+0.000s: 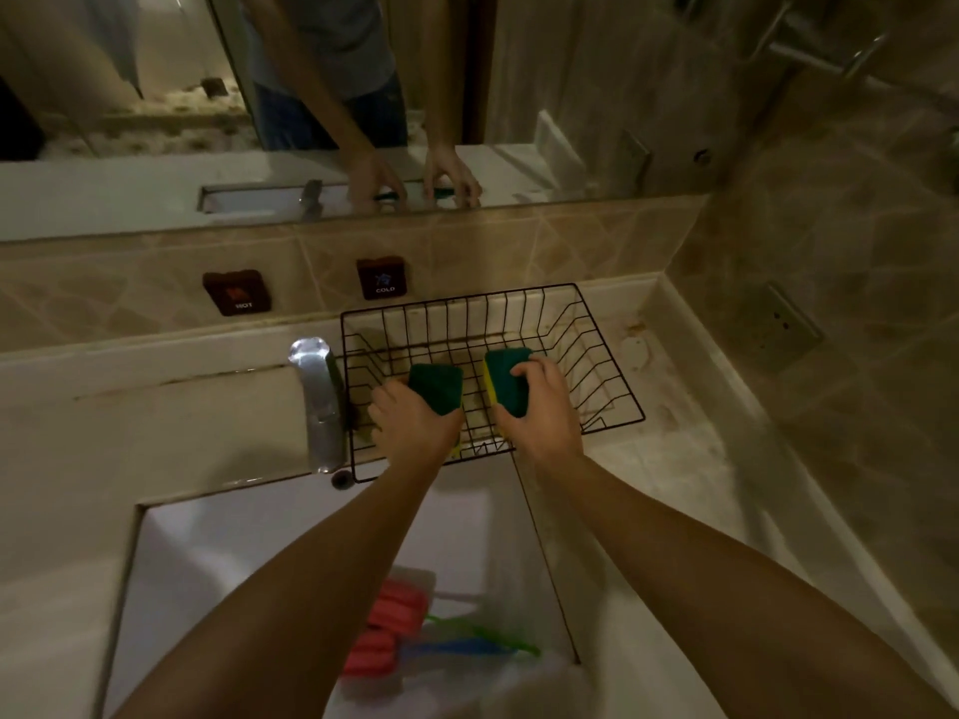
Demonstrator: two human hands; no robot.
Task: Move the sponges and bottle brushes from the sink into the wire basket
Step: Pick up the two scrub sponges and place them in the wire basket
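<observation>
Green and yellow, two sponges sit in our hands over the wire basket; our left hand grips the left sponge from below, with the green top poking out past the fingers toward the back of the basket; our right hand wraps around the right sponge, fingers curled over its far right side and thumb on the near side, so the yellow strip shows on the left; both sponges are above the middle of the basket floor, and we cannot tell if they touch the wires; the basket rests on the counter at the back right corner, just beside the tap; down in the sink, near its front edge, lie pink sponges and the bottle brushes with green and blue handles, a bit blurry.
</observation>
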